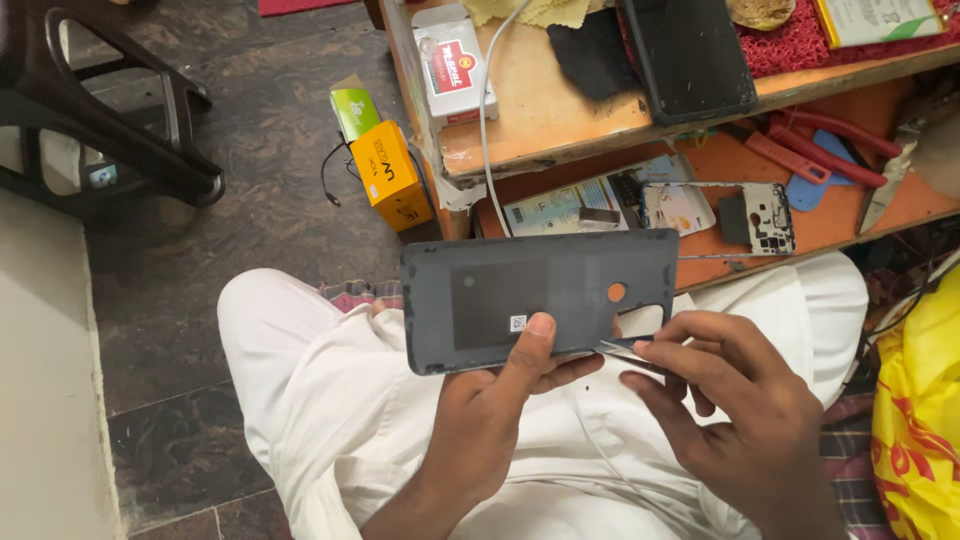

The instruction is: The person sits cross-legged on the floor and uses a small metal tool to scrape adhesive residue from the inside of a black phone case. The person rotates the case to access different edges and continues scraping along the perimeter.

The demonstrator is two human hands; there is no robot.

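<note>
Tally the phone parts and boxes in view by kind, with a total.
Phone back cover, held by left hand: 1
Whole phone: 1
Bare phone frame: 1
Tweezers, in right hand: 1
Boxes: orange, green, white: 3
Total: 7

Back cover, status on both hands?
Left hand grips back cover, inner side up. Right hand pinches tweezers at its lower edge. Nothing blocking.

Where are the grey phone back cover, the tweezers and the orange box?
grey phone back cover (500, 300): head view, middle of its inner face.
tweezers (622, 349): head view, thin metal tips by the cover's edge.
orange box (392, 175): head view, top face, on the floor.
</note>
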